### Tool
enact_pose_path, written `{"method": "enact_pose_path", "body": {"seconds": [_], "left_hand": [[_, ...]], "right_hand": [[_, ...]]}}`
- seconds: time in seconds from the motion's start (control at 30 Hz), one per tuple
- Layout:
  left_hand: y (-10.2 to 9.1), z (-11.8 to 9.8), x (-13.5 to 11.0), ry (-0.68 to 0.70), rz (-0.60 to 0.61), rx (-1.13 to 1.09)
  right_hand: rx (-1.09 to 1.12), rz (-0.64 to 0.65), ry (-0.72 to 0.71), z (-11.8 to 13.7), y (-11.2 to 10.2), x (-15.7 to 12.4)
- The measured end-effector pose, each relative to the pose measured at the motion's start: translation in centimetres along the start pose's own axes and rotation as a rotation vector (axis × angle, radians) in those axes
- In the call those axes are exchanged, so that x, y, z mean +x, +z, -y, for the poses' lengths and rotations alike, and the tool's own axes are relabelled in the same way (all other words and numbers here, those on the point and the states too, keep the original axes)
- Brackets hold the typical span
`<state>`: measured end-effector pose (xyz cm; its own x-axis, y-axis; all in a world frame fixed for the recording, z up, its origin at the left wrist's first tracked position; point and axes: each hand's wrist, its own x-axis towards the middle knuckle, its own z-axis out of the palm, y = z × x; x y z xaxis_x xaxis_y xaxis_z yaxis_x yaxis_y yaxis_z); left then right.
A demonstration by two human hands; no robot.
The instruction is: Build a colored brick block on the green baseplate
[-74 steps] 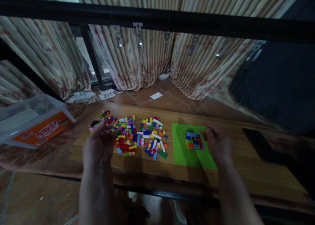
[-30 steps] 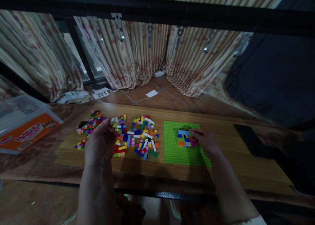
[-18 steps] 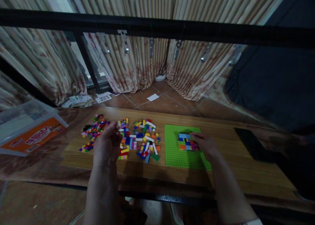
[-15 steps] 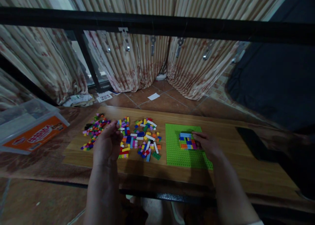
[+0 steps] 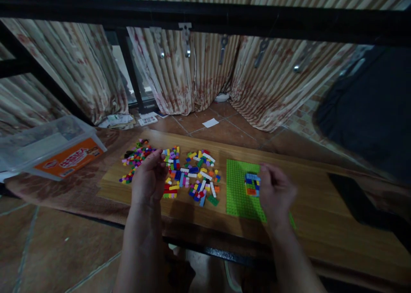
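Observation:
My left hand [image 5: 150,177] is held over the left part of the wooden board, its fingers curled inward. Whether a brick sits between them I cannot make out. Beside it lie sorted toy building bricks [image 5: 184,177] in loose groups. On the right, a light green baseplate [image 5: 236,203] carries a small multicoloured brick build [image 5: 252,185]. Slightly blurred, my right hand [image 5: 278,192] hovers above the right side of the plate with its fingers drawn together, hiding part of the build. Anything in its grip is hidden.
A heap of small mixed bricks [image 5: 136,158] lies at the board's left end. A clear plastic tub [image 5: 69,152] with an orange label stands farther left. A dark flat object [image 5: 349,196] rests on the right. Behind are a black rail [image 5: 205,15] and striped curtains [image 5: 199,79].
My right hand has lifted off the brick build and its fingers have curled in. The whole view has shifted, while my left hand keeps much the same pose.

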<state>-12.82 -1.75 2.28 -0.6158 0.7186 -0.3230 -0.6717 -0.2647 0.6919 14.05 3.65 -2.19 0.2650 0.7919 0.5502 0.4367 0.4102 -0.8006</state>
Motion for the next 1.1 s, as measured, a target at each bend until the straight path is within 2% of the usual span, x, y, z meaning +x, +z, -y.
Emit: {"method": "enact_pose_path", "body": {"seconds": [0.13,0.2,0.3,0.43,0.6,0.7,0.97,1.1], "left_hand": [[0.0,0.3,0.0,0.014,0.01,0.009],[-0.2,0.4,0.1,0.023,0.01,0.017],[-0.5,0.3,0.2,0.04,0.018,0.019],[-0.6,0.1,0.2,0.041,0.016,0.006],[-0.4,0.1,0.1,0.018,-0.011,0.006],[-0.5,0.1,0.1,0.024,-0.018,0.014],[-0.4,-0.1,-0.1,0.032,-0.021,-0.014],[-0.2,-0.1,-0.2,0.029,-0.034,-0.015]], "right_hand": [[0.063,0.645,-0.253,3.6,3.0,-4.9],[0.073,0.831,-0.362,4.8,4.0,-7.0],[0.011,0.974,-0.407,5.4,4.6,-8.9],[-0.06,1.032,-0.358,5.2,4.6,-9.5],[-0.236,1.067,-0.287,4.4,4.4,-9.0],[-0.256,1.08,-0.273,4.1,4.3,-8.5],[-0.17,0.936,-0.223,2.9,3.8,-6.7],[-0.163,0.855,-0.218,2.8,3.9,-6.7]]}}
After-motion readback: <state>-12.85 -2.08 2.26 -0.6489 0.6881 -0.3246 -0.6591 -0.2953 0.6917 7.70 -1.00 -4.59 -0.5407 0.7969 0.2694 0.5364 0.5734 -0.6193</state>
